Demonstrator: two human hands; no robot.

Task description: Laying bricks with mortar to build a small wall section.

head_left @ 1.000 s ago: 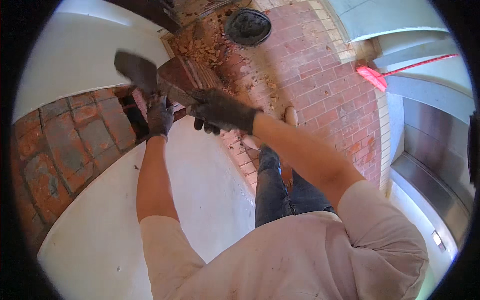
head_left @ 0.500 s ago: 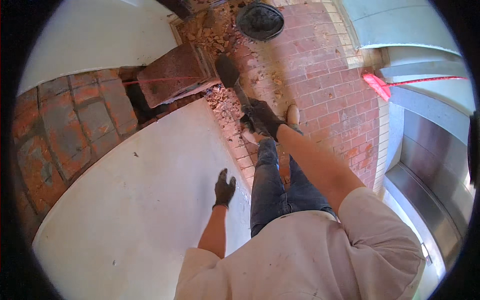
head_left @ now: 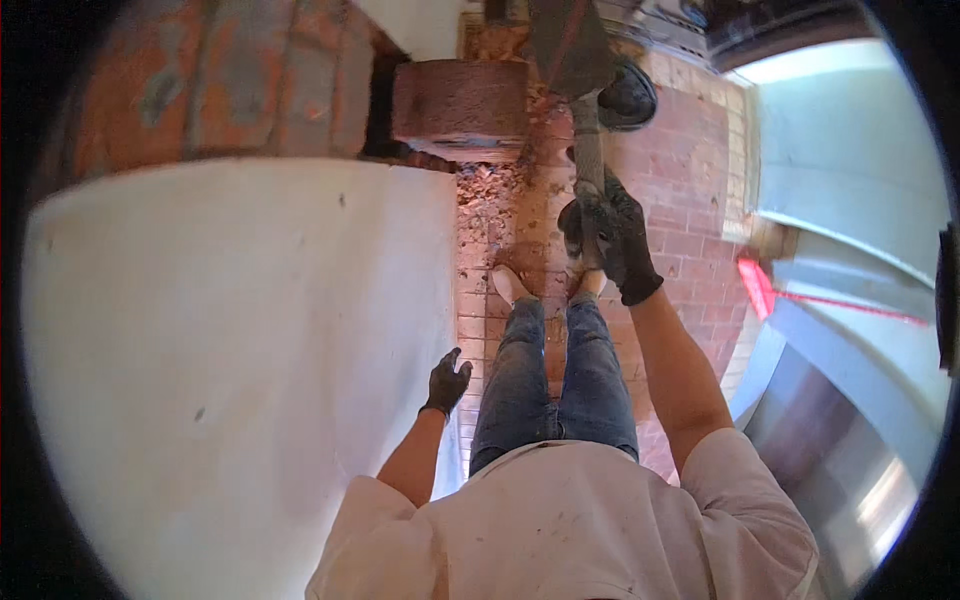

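Observation:
My right hand [head_left: 612,235], in a dark work glove, is closed around the handle of a trowel [head_left: 572,50]. The trowel's wide grey blade points away from me, raised in front of a black bucket [head_left: 630,100]. My left hand [head_left: 446,384], also gloved, hangs low beside the white wall [head_left: 240,320] with its fingers apart and nothing in it. Whether it touches the wall, I cannot tell. Ahead on the left, a reddish block [head_left: 460,105] juts out at the end of the wall.
Broken rubble [head_left: 488,190] lies along the wall's foot on the red tiled floor [head_left: 690,170]. Rough brickwork [head_left: 230,80] shows beyond the wall at the left. A red broom [head_left: 757,287] leans at the right, near a metal-framed opening [head_left: 830,400].
My view has turned, and the block and bucket now sit farther right. My right hand has lifted the trowel higher, closer to the view. My left hand remains low by the wall.

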